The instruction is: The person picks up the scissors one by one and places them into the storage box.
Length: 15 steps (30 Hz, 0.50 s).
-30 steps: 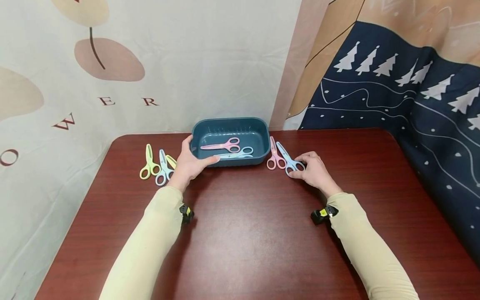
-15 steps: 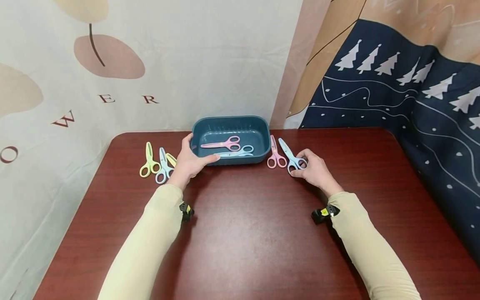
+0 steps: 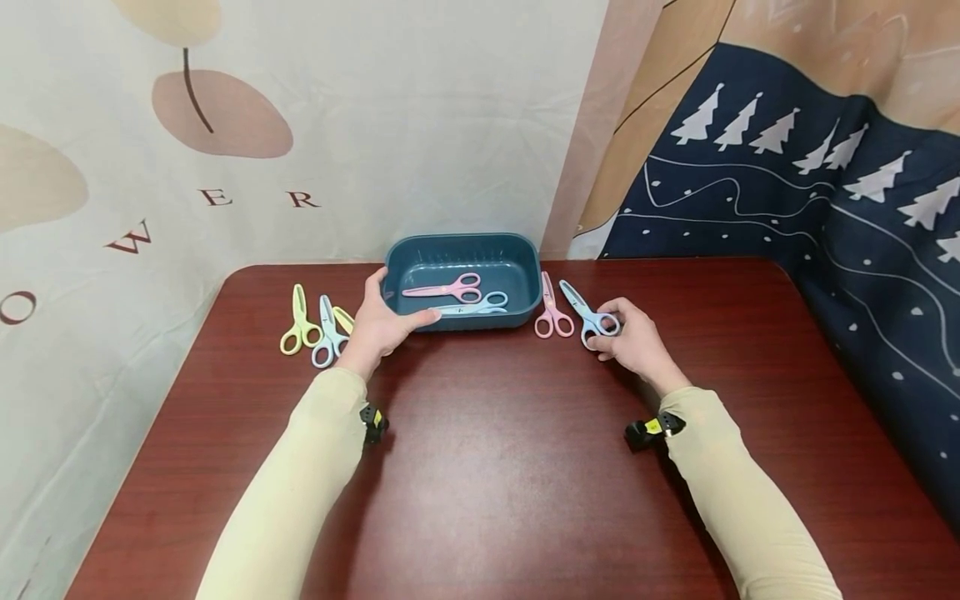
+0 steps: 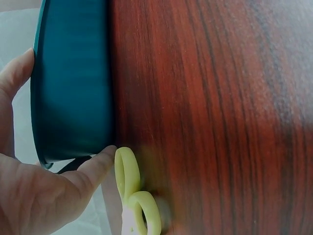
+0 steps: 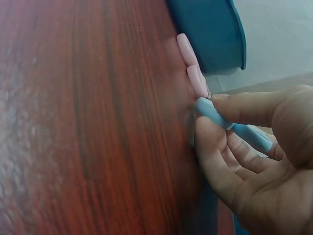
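The right hand (image 3: 632,337) pinches the blue scissors (image 3: 579,302) at the handle, between thumb and fingers, above or on the counter (image 3: 487,467). Pink scissors (image 3: 549,302) lie between them and the tray (image 3: 487,322). The left hand (image 3: 380,327), spread wide, grips the tray's left end. Inside it lie two pairs (image 3: 438,291); leftward, yellow scissors (image 3: 299,307), another blue pair (image 3: 326,318) and a partly hidden yellow pair (image 3: 342,322).

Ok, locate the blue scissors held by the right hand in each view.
Head: blue scissors right of centre, in the right hand.
Left wrist: not in it.
Right wrist: right of centre, handle loops showing.
Shared landmark: teal bin, visible in all three.
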{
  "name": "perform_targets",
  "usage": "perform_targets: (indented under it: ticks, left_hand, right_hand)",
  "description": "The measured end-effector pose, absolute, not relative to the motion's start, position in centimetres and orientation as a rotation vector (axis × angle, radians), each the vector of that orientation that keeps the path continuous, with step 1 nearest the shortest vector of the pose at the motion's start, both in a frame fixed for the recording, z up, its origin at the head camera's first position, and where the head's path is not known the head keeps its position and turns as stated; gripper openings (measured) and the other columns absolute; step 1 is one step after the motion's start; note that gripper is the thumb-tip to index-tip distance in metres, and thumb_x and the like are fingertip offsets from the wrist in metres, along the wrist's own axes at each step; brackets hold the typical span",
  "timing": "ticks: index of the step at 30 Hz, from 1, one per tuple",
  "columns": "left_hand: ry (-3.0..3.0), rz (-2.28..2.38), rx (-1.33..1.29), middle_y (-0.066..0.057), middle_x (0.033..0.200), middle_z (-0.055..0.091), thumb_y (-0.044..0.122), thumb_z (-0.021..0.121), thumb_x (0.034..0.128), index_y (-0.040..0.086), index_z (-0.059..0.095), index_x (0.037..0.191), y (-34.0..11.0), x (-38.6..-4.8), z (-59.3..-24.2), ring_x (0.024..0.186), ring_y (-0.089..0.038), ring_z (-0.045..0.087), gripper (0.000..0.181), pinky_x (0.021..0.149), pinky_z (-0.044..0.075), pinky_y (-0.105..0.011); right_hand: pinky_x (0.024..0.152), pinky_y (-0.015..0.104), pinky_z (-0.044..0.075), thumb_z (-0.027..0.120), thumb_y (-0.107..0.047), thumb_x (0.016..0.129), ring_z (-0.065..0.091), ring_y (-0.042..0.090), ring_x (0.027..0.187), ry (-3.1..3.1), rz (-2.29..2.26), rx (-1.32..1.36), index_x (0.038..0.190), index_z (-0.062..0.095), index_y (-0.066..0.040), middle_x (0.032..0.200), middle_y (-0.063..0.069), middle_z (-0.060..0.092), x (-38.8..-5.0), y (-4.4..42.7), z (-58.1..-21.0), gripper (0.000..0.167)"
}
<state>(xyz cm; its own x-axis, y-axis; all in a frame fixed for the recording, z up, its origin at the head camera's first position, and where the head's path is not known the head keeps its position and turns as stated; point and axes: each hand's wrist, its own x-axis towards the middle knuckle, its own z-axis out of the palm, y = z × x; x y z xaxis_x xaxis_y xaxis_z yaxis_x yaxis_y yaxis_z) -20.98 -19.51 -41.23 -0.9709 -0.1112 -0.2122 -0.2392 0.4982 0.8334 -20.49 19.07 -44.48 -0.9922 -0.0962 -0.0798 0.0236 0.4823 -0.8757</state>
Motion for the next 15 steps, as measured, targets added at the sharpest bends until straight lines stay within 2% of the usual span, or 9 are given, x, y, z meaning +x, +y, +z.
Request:
perform_targets:
  ticks: [7, 15]
  left_hand:
    - [2.605, 1.487, -0.303, -0.021, 0.165, 0.027, 0.041, 0.087, 0.0821, 0.024, 0.005, 0.166, -19.46, -20.93, -41.19, 0.146, -0.040, 0.034, 0.119, 0.121, 0.030, -0.056]
    - [2.613, 1.475, -0.312, -0.020, 0.166, 0.026, 0.040, 0.087, 0.0823, 0.023, 0.006, 0.165, -19.27, -20.83, -40.98, 0.148, -0.040, 0.033, 0.117, 0.121, 0.030, -0.055]
  right_hand:
    - [0.066, 0.031, 0.063, 0.063, 0.022, 0.087, 0.064, 0.010, 0.075, 2.353, -1.874, -0.025, 0.133, 0.042, 0.014, 0.104, 0.017, 0.049, -20.46, 19.58, -44.26, 0.051]
    - [0.070, 0.031, 0.063, 0.065, 0.020, 0.088, 0.069, 0.010, 0.079, 2.297, -1.953, -0.025, 0.134, 0.041, 0.013, 0.108, 0.016, 0.052, -20.50, 19.80, -43.69, 0.052]
